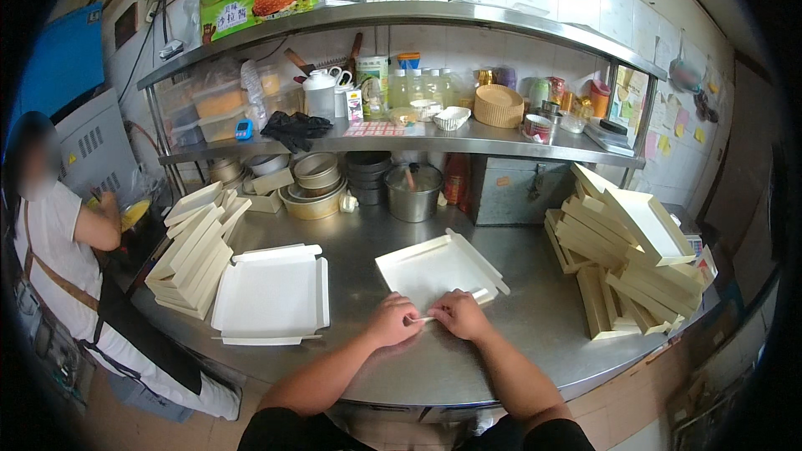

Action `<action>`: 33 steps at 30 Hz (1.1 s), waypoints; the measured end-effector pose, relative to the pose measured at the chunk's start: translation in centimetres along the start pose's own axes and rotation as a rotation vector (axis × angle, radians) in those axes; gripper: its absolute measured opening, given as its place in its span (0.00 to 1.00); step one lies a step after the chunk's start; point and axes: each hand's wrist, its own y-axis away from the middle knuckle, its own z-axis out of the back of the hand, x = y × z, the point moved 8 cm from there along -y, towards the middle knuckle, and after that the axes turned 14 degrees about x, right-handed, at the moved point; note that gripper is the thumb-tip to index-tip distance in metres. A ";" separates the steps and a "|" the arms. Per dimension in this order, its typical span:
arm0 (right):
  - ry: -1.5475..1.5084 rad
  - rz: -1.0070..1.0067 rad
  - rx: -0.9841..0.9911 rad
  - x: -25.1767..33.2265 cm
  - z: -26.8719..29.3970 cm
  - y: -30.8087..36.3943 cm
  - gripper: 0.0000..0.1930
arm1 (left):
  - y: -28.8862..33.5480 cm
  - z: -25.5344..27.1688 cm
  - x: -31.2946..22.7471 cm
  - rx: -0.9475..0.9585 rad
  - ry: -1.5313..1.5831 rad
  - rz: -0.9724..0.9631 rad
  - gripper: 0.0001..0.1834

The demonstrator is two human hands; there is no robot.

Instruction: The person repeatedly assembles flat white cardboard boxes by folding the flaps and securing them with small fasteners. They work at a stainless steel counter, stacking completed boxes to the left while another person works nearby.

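Observation:
A partly folded cardboard tray (434,266), white inside with cream edges, lies at the middle of the steel table. My left hand (394,320) pinches its near edge at the left corner. Close beside it, my right hand (460,315) grips the same near edge, fingers curled over a folded flap. The tray's far and right flaps stand partly raised. To the left rests a flat, unfolded cardboard tray (271,294) with its flaps spread, untouched by either hand.
Stacked folded trays (196,255) stand at the left, and a larger leaning pile (631,259) at the right. Behind are a lidded pot (413,194), several pans and a metal box (516,190). A loaded shelf (401,140) overhangs the back. A co-worker (63,234) stands at far left.

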 end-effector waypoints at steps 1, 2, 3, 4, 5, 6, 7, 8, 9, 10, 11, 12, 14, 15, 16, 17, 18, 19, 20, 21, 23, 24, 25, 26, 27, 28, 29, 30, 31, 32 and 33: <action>-0.061 0.003 0.007 0.1 0.4 0.2 0.13 | 0.1 0.2 0.4 0.038 0.005 0.015 0.14; -0.049 0.014 0.051 0.5 0.4 0.6 0.12 | 0.4 0.4 0.7 0.075 0.010 0.031 0.14; -0.041 0.032 0.071 0.3 0.2 0.6 0.11 | 0.5 0.6 0.5 0.114 0.017 0.045 0.13; -0.034 0.049 0.090 -0.1 -0.2 0.6 0.10 | 0.6 0.8 -0.5 0.136 -0.014 0.009 0.12; -0.027 0.067 0.110 -0.4 -0.5 0.7 0.09 | 0.5 0.7 -0.7 0.163 -0.021 -0.017 0.12; -0.039 0.058 0.153 -0.5 -0.7 0.7 0.09 | 0.6 0.7 -0.8 0.192 -0.032 -0.039 0.11; -0.050 0.050 0.196 -0.6 -0.7 0.8 0.09 | 0.7 0.8 -1.0 0.221 -0.042 -0.062 0.11; -0.061 0.041 0.239 -0.6 -0.9 0.8 0.09 | 1.3 1.3 -1.0 0.239 -0.058 -0.089 0.10; -0.087 0.039 0.261 -0.7 -0.8 1.0 0.09 | 1.7 2.2 -1.3 0.257 -0.070 -0.126 0.09; -0.113 0.038 0.283 -0.8 -0.8 1.2 0.09 | 1.8 2.6 -1.6 0.275 -0.082 -0.163 0.09; -0.140 0.036 0.304 -0.8 -0.7 1.4 0.09 | 1.3 2.2 -1.4 0.346 -0.117 -0.112 0.08; -0.100 0.114 0.301 0.2 -0.8 1.4 0.09 | 1.4 1.8 -1.1 0.413 -0.147 -0.049 0.08; -0.021 0.271 0.294 2.4 -1.1 1.4 0.11 | 1.3 0.1 -1.6 0.513 -0.149 -0.062 0.08; -0.078 0.258 0.341 2.8 -1.3 1.3 0.12 | 1.3 -0.1 -1.7 0.522 -0.067 -0.061 0.08; -0.134 0.245 0.389 3.2 -1.5 1.4 0.13 | 1.4 -0.4 -1.7 0.529 0.016 -0.060 0.08; -0.190 0.231 0.437 3.4 -1.8 1.3 0.15 | 1.7 -0.6 -1.7 0.536 0.098 -0.059 0.08; -0.149 0.231 0.437 3.4 -2.1 1.4 0.18 | 1.8 -0.6 -1.5 0.514 0.087 -0.075 0.08; -0.124 0.207 0.438 3.3 -2.2 1.4 0.18 | 1.8 -0.9 -1.4 0.512 0.073 -0.085 0.09; -0.099 0.183 0.438 3.3 -2.3 1.4 0.19 | 1.7 -1.1 -1.3 0.510 0.059 -0.095 0.10; -0.073 0.159 0.439 3.5 -2.3 1.3 0.19 | 1.4 -1.0 -1.7 0.507 0.045 -0.107 0.12; -0.029 0.120 0.430 4.0 -2.5 1.4 0.19 | 1.3 -1.0 -2.2 0.549 0.014 -0.077 0.14; -0.004 0.101 0.428 4.0 -2.5 1.5 0.20 | 1.4 -1.0 -2.5 0.566 -0.001 -0.061 0.16; -0.023 0.137 0.422 4.0 -2.7 1.6 0.19 | 1.3 -1.0 -2.4 0.567 -0.009 -0.049 0.16; -0.041 0.172 0.416 3.7 -3.0 1.6 0.19 | 1.3 -1.1 -2.3 0.569 -0.018 -0.036 0.17; -0.061 0.209 0.408 3.9 -3.1 1.6 0.18 | 1.3 -1.0 -2.2 0.571 -0.028 -0.023 0.18; -0.072 0.203 0.417 3.7 -3.1 1.5 0.18 | 1.3 -1.0 -2.2 0.569 -0.024 -0.030 0.19; -0.083 0.196 0.426 3.7 -3.1 1.5 0.18 | 1.3 -1.0 -2.3 0.568 -0.021 -0.038 0.19; -0.095 0.191 0.436 3.7 -3.1 1.5 0.18 | 1.3 -1.0 -2.3 0.567 -0.018 -0.044 0.19; -0.125 0.184 0.441 3.6 -3.0 1.4 0.17 | 1.3 -1.0 -2.2 0.567 -0.012 -0.032 0.20; -0.155 0.178 0.446 3.6 -3.0 1.2 0.17 | 1.4 -1.1 -2.0 0.567 -0.006 -0.020 0.20; -0.185 0.170 0.451 3.5 -2.9 1.2 0.17 | 1.4 -1.2 -1.9 0.568 -0.001 -0.008 0.20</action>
